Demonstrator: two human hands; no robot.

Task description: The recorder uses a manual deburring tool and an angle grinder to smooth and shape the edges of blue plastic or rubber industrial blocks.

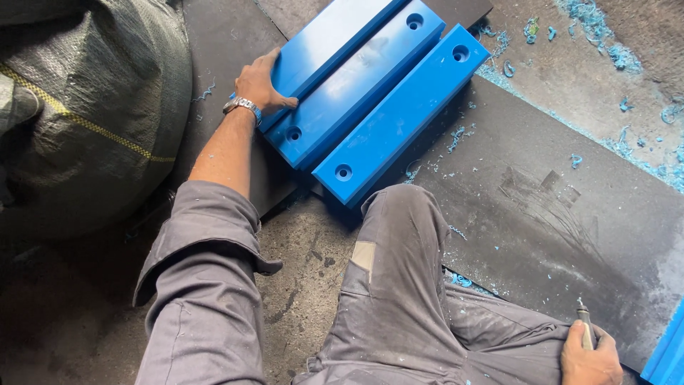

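Hands are working well apart in a workshop seen from above; the left hand (262, 84), wearing a metal wristwatch (243, 106), is lying flat with fingers spread against the near end of the leftmost of three long blue plastic blocks (370, 93) at twelve o'clock; the blocks, each drilled with round holes near the ends, are lying side by side on a dark board (541, 207); the right hand (590, 358), at five o'clock, is gripping a slim metal tool (584, 322) in a closed fist, resting on a grey-trousered leg (399, 285); blue shavings (605, 43) are littering the floor at two o'clock; a grey woven sack (85, 107) is sitting at nine o'clock.
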